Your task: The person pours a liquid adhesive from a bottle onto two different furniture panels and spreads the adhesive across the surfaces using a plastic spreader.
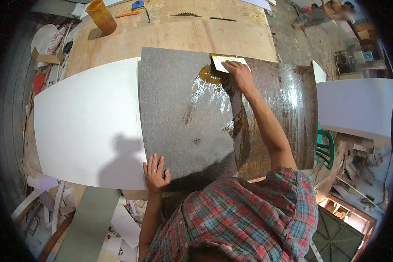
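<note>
– In the head view, how are the hands?
– At upper centre, the right hand (241,79) grips a white scraper (222,63) beside amber liquid (209,75). The left hand (155,175) lies open on the edge of the grey sheet (172,100), mid-frame, probably to steady it.
– And the container?
– The amber-stained cup (101,18) stands upper left, perhaps kept away from the scraping; its contents I cannot tell.

Leftward, the white panel (85,113) leaves my left hand (155,175) passing room; far left, an amber cup (102,17) obstructs the bench (170,34).
</note>
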Tool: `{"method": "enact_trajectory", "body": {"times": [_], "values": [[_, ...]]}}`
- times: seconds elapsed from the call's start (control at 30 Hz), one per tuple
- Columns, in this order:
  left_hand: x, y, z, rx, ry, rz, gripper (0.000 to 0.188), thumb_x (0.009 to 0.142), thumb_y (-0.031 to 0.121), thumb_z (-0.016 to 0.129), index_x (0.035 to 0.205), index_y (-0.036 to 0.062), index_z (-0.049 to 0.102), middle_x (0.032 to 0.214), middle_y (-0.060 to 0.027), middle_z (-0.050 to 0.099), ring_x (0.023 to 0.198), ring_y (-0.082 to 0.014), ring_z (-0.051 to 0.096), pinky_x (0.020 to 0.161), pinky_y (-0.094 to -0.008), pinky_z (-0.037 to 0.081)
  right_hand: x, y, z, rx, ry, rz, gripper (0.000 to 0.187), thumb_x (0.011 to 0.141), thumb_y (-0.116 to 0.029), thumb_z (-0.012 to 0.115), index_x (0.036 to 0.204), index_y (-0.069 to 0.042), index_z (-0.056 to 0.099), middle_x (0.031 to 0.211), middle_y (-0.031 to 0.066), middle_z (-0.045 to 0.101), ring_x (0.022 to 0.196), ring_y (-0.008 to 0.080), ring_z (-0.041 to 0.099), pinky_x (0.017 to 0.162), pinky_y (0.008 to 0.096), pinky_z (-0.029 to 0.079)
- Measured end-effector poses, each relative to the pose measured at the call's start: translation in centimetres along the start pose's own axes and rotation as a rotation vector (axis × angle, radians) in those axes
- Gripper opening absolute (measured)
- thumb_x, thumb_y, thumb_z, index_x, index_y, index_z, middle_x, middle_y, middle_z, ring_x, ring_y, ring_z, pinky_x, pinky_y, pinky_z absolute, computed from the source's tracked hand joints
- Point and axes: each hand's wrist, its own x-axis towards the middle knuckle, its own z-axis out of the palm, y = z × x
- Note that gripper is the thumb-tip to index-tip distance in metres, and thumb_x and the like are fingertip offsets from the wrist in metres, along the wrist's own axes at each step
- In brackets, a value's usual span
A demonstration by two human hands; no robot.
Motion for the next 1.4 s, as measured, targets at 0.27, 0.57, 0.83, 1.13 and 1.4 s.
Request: {"method": "enact_trajectory", "body": {"times": [0.27, 0.57, 0.83, 1.13, 1.4], "values": [[0.1, 0.1, -0.1, -0.002, 0.024, 0.002, 0.055, 0.077, 0.024, 0.061, 0.129, 0.0078, 0.062, 0.145, -0.0178, 0.048, 0.135, -0.0375, 0.043, 0.111, -0.0626, 0.027, -1.6, -1.4, -1.4, 0.002, -0.054, -0.021, 0.044, 0.085, -0.009, 0.054, 0.128, -0.016, 0.061, 0.128, 0.0069, 0.064, 0.118, 0.0275, 0.059, 0.101, 0.0435, 0.042], [0.2, 0.1, -0.1, -0.011, 0.007, -0.002, 0.054, 0.079, 0.024, 0.061, 0.130, 0.0064, 0.061, 0.145, -0.0182, 0.047, 0.136, -0.0375, 0.041, 0.113, -0.0617, 0.025, -11.1, -16.3, -9.8, 0.403, -0.615, -0.261, 0.037, 0.081, -0.007, 0.059, 0.117, -0.010, 0.067, 0.101, 0.0146, 0.070, 0.094, 0.0315, 0.067, 0.085, 0.0440, 0.054], [-0.1, 0.1, -0.2, -0.027, -0.020, -0.006, 0.056, 0.080, 0.023, 0.062, 0.133, 0.0054, 0.058, 0.147, -0.0187, 0.044, 0.139, -0.0371, 0.038, 0.115, -0.0606, 0.022, 1.5, 5.8, -6.8, 0.253, -0.043, 0.335, 0.028, 0.080, -0.015, 0.062, 0.105, -0.005, 0.071, 0.086, 0.0241, 0.068, 0.083, 0.0401, 0.068, 0.073, 0.0457, 0.054], [-0.6, -0.1, -0.3, -0.011, -0.030, 0.016, 0.055, 0.083, 0.024, 0.060, 0.135, 0.0058, 0.056, 0.150, -0.0170, 0.041, 0.141, -0.0348, 0.034, 0.117, -0.0580, 0.019, 3.8, 4.3, -3.8, -0.025, -0.108, 0.337, 0.030, 0.080, -0.028, 0.060, 0.103, -0.015, 0.073, 0.090, 0.0211, 0.070, 0.085, 0.0376, 0.069, 0.076, 0.0478, 0.056], [-0.8, 0.0, -0.4, 0.059, -0.046, 0.035, 0.056, 0.090, 0.026, 0.054, 0.143, 0.0090, 0.049, 0.154, -0.0133, 0.037, 0.144, -0.0300, 0.031, 0.120, -0.0528, 0.016, -11.5, -3.0, -6.5, 0.064, -0.237, 0.190, 0.032, 0.076, -0.019, 0.060, 0.105, -0.014, 0.072, 0.090, 0.0179, 0.070, 0.086, 0.0397, 0.067, 0.075, 0.0480, 0.054]]}}
